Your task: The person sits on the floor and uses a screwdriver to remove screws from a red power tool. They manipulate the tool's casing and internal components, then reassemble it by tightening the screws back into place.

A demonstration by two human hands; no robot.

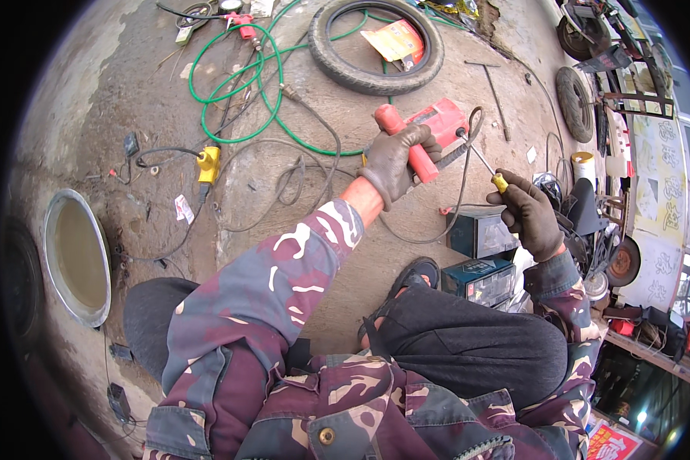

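My gloved left hand (pixel 391 161) grips a red power tool (pixel 445 119) by its bar-shaped handle, in the upper middle of the view. A cord loops beside the tool. In my gloved right hand (pixel 525 207), just to the right and lower, is a screwdriver (pixel 501 182) with a yellow handle. Its steel shaft points up-left to the tool's end; I cannot tell whether the tip touches it. Two teal boxes (pixel 477 280) sit below the right hand.
A tire (pixel 326 61) and green hose (pixel 194 88) lie ahead. A metal basin (pixel 103 284) and yellow plug unit (pixel 207 165) are on the left. A T-shaped wrench (pixel 494 96), another tire (pixel 571 100) and cluttered motorbike parts (pixel 583 215) line the right.
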